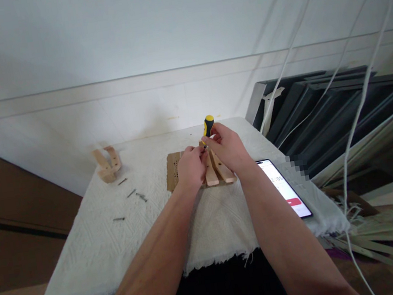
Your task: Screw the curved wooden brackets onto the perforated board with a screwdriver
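My right hand (226, 144) is closed around a yellow and black screwdriver (208, 125), which stands tilted with its handle up and its tip down at the wooden pieces. Close beside the tip, my left hand (191, 165) has its fingers pinched together at the wood; what they hold, if anything, is hidden. Under both hands lie pale wooden legs, a left one (211, 176) and a right one (225, 171), spread apart toward me. They rest on a piece of brown cardboard (171, 171) marked with small dark holes.
Several loose screws (131, 193) lie on the white cloth (96, 241) at the left. Behind them sits another wooden piece (108, 168) with curved legs. A lit phone (287, 193) lies by my right forearm. White cables (356, 116) hang at the right, before dark panels (325, 118).
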Tool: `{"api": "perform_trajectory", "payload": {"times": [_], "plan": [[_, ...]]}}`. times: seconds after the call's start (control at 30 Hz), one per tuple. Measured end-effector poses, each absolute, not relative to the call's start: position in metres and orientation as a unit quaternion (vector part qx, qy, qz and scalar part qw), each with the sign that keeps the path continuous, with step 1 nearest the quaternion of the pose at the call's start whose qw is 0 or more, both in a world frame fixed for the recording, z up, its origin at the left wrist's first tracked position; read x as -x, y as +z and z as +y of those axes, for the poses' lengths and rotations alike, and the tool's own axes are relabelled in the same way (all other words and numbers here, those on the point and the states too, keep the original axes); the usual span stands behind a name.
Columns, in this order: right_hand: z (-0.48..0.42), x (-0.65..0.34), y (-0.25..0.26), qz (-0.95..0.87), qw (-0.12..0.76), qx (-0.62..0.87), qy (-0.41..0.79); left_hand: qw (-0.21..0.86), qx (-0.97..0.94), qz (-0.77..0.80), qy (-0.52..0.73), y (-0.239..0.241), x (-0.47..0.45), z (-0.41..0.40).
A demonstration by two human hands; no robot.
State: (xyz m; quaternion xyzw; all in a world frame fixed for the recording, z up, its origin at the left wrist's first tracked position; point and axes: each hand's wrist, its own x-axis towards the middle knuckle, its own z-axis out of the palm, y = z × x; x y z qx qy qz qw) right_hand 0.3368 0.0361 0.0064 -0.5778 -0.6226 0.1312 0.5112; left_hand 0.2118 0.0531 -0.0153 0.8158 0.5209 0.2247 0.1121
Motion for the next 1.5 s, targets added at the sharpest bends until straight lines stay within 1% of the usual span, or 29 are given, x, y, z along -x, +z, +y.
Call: {"api": "perform_trajectory", "payload": {"times": [0.43, 0.73, 0.93, 1.23, 1.4, 1.5], "plan": [[0.0345, -0.3350, 0.0092, -0.599, 0.516, 0.592, 0.157, 0.107, -0.819, 0.519, 0.221, -0.0168, -0.2115, 0.0549], [0.0378, -0.3313, 0.0060, -0.588, 0.512, 0.610, 0.142, 0.109, -0.819, 0.521, 0.213, -0.0162, -0.2122, 0.0545], [0.0356, -0.3326, 0.0050, -0.580, 0.537, 0.586, 0.181, 0.106, -0.824, 0.516, 0.209, -0.0160, -0.2120, 0.0551], [0.0384, -0.3323, 0.0079, -0.573, 0.516, 0.619, 0.146, 0.111, -0.819, 0.523, 0.207, -0.0161, -0.2129, 0.0547], [0.0333, -0.3327, 0.0097, -0.583, 0.538, 0.581, 0.181, 0.106, -0.821, 0.520, 0.209, -0.0166, -0.2126, 0.0550], [0.0374, -0.3338, 0.0058, -0.589, 0.534, 0.581, 0.173, 0.104, -0.822, 0.522, 0.204, -0.0162, -0.2126, 0.0547]]}}
